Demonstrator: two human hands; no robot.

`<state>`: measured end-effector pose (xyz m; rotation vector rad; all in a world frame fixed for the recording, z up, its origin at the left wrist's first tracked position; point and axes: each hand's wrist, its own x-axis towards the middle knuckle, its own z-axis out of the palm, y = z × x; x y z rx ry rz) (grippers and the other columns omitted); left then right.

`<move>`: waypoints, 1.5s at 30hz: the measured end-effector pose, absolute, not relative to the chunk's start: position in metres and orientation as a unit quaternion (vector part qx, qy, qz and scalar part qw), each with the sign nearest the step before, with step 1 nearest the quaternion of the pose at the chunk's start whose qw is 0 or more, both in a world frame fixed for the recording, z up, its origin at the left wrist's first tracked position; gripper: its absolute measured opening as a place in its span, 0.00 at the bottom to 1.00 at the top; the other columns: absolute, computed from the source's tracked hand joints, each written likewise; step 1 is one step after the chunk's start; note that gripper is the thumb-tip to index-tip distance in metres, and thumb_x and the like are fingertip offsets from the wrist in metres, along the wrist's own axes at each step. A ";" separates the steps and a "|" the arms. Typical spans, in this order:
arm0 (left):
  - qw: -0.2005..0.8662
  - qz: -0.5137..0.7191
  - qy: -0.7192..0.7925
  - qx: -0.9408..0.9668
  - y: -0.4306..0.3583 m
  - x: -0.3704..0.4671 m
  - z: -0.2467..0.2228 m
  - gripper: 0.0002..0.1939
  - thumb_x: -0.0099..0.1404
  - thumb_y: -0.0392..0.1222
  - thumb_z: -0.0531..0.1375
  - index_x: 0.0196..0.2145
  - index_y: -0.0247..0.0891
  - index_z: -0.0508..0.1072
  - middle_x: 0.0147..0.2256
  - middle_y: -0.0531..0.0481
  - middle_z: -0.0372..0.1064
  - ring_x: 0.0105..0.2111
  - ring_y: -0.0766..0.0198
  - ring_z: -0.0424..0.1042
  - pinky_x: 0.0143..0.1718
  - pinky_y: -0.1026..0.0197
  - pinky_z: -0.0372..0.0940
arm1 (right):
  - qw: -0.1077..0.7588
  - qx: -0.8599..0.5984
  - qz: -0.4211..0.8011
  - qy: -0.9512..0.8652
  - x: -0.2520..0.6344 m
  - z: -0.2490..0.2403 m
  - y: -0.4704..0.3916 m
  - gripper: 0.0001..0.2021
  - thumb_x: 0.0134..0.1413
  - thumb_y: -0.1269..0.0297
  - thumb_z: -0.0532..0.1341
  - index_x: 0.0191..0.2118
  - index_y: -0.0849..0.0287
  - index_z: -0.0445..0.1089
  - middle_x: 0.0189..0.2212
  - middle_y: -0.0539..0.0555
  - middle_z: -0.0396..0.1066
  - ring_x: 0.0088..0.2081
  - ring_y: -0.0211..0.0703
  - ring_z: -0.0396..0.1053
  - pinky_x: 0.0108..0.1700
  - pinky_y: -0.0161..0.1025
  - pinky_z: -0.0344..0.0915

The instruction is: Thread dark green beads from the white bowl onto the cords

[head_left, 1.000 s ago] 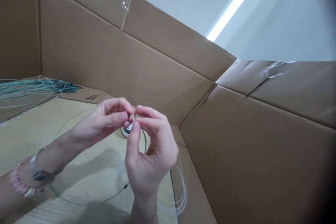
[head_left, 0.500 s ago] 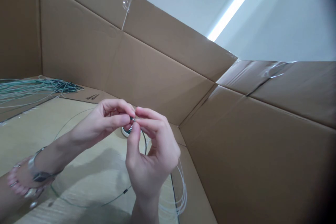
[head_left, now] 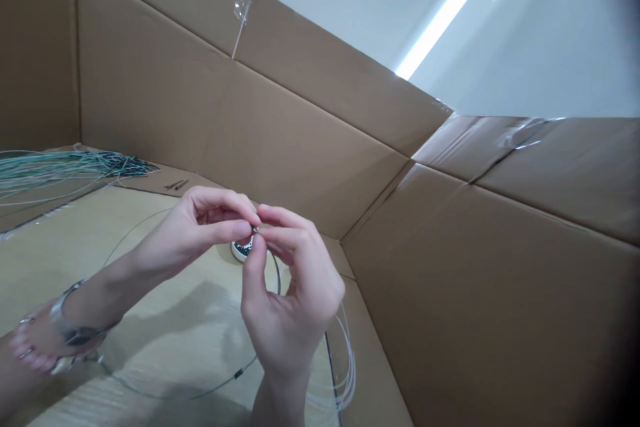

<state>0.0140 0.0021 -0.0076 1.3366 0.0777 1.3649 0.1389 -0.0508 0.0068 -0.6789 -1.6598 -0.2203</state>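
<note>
Looking at both hands up over the counter [head_left: 55, 247], a bit toward 8 o'clock from dead centre, fingertips meeting. Holding a tiny dark-and-pale part [head_left: 255, 230] right there: pinched narrow at the dark end by the left hand [head_left: 213, 223], and pinched narrow by the right hand [head_left: 290, 280] at the paler end. Can't tell whether it's one piece or two, sorry, mostly covered by fingers.

Going by the clock from that pinch: at 7, just past the fingers, seeing a round white dish [head_left: 238, 256] with little green and white bits inside. Around 5, closer in, spotting a dark cable [head_left: 278, 273] curving down behind the right hand, and further out, loops of white cable [head_left: 350, 377]. Down at 6, a thin green cable [head_left: 215, 389] with a small dark sleeve [head_left: 239, 373]. Toward 10, some thin dark pins [head_left: 176, 184], then a big green cable bundle [head_left: 75, 170] further out. At 8, wearing a silver bracelet [head_left: 75, 333] and pink beads [head_left: 25, 350] on the left wrist.
</note>
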 end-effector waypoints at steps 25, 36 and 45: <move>0.494 0.637 0.057 0.589 -0.001 0.016 -0.011 0.02 0.58 0.37 0.67 0.28 0.37 0.78 0.25 0.51 0.72 0.26 0.72 0.71 0.28 0.74 0.68 | 0.649 -0.286 -0.064 -0.702 0.136 0.005 -0.049 0.07 0.54 0.77 0.60 0.31 0.58 0.67 0.35 0.51 0.76 0.37 0.38 0.76 0.35 0.33 0.76; 0.367 0.658 0.106 0.649 -0.006 0.009 -0.008 0.04 0.59 0.32 0.65 0.30 0.39 0.78 0.26 0.52 0.74 0.27 0.70 0.72 0.29 0.73 0.68 | 0.654 -0.274 -0.102 -0.698 0.139 0.007 -0.051 0.09 0.51 0.80 0.60 0.34 0.58 0.70 0.32 0.50 0.76 0.33 0.36 0.76 0.35 0.33 0.77; 0.317 0.650 0.096 0.684 -0.006 0.007 -0.006 0.07 0.59 0.27 0.63 0.31 0.38 0.77 0.27 0.51 0.74 0.28 0.69 0.72 0.28 0.71 0.67 | 0.635 -0.274 -0.126 -0.711 0.141 0.006 -0.050 0.09 0.50 0.81 0.60 0.34 0.59 0.70 0.31 0.51 0.76 0.32 0.36 0.75 0.34 0.32 0.77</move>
